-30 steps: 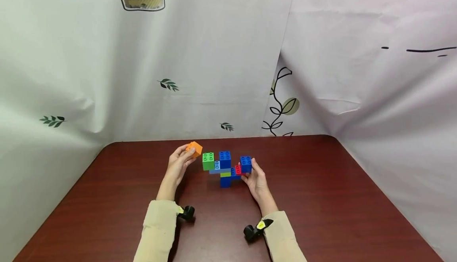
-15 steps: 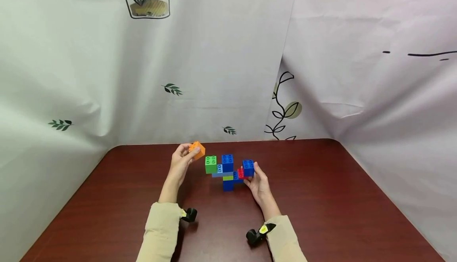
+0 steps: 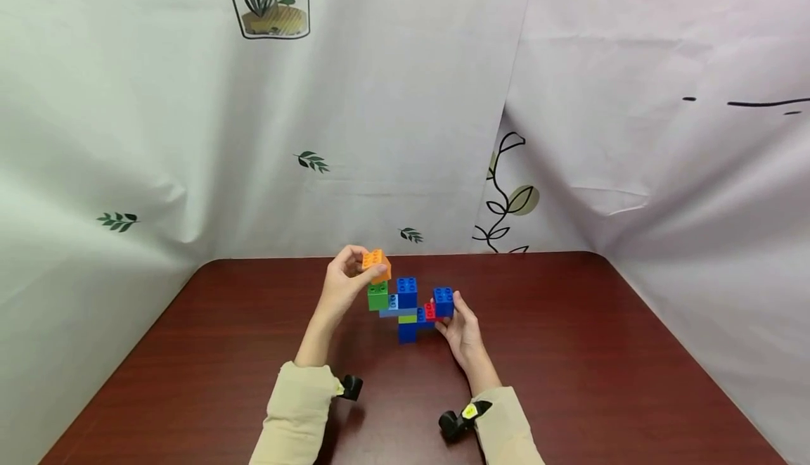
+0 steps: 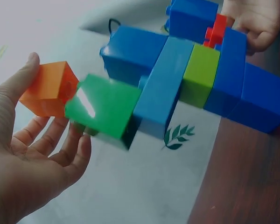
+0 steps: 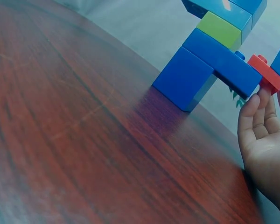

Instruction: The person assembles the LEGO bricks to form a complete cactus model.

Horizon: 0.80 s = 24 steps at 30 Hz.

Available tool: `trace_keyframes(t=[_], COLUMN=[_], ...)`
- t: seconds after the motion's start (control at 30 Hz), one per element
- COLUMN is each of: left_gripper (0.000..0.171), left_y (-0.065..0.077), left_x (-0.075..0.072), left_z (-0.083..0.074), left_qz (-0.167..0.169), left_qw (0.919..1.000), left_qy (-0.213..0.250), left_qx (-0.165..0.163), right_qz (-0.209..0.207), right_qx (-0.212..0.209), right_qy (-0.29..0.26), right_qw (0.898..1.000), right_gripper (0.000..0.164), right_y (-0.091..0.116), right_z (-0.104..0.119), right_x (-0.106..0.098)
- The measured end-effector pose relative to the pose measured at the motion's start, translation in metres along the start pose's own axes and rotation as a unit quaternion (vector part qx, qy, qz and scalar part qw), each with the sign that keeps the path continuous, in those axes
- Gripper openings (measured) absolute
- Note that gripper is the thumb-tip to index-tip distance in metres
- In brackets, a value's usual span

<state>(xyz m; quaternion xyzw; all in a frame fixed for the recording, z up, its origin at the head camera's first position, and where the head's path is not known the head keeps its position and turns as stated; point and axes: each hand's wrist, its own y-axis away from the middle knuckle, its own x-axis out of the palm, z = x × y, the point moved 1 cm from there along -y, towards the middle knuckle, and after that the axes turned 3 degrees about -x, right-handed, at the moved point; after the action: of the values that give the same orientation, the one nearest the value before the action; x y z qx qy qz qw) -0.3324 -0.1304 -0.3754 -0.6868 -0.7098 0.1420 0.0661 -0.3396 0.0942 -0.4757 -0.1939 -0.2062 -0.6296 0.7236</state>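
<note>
My left hand (image 3: 339, 283) pinches an orange toy brick (image 3: 375, 262) between thumb and fingers, right at the studded top of a green brick (image 3: 377, 298). That green brick forms the left end of a branching brick build, joined to a light-blue brick (image 4: 163, 88) with a dark-blue brick (image 3: 407, 292) on it. Below are a lime brick (image 5: 219, 30), a long blue brick (image 5: 224, 60) and a blue base brick (image 5: 184, 77) standing on the table. My right hand (image 3: 465, 335) grips the build's right end, at the red brick (image 5: 266, 72) and the blue brick (image 3: 444, 301) on it.
The dark reddish-brown wooden table (image 3: 569, 380) carries the build. Behind it hangs a pale cloth (image 3: 405, 99) printed with leaves. A black wrist camera (image 3: 350, 387) sits by the left sleeve and another wrist camera (image 3: 452, 424) by the right one.
My left hand has carried the orange brick rightward and turned it studs-up, from beside the green brick to its top. The right hand keeps its grip, and the head view has shifted slightly.
</note>
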Motion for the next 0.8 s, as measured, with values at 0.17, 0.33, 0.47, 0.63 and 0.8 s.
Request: trace_keyframes(t=[0.17, 0.33, 0.47, 0.63, 0.8], left_gripper=[0.029, 0.030, 0.033, 0.037, 0.039], left_y=[0.001, 0.004, 0.008, 0.010, 0.013], left_x=[0.010, 0.018, 0.025, 0.033, 0.037], left_z=[-0.002, -0.004, -0.007, -0.008, -0.008], left_qz=[0.009, -0.001, 0.005, 0.016, 0.017], left_qw=[0.9987, 0.9972, 0.9937, 0.9890, 0.9873], left_qy=[-0.039, -0.063, -0.099, -0.131, -0.138], left_qx=[0.031, 0.039, 0.053, 0.067, 0.077], right_qz=[0.002, 0.006, 0.004, 0.000, -0.005], right_qx=[-0.002, -0.004, -0.006, -0.003, 0.002], right_qy=[0.001, 0.002, 0.002, 0.003, 0.003], right_qw=[1.000, 1.000, 1.000, 1.000, 1.000], right_gripper=[0.032, 0.031, 0.032, 0.033, 0.031], right_y=[0.000, 0.000, 0.000, 0.000, 0.000], right_z=[0.000, -0.001, 0.000, 0.000, 0.000], right_x=[-0.001, -0.001, -0.001, 0.000, 0.000])
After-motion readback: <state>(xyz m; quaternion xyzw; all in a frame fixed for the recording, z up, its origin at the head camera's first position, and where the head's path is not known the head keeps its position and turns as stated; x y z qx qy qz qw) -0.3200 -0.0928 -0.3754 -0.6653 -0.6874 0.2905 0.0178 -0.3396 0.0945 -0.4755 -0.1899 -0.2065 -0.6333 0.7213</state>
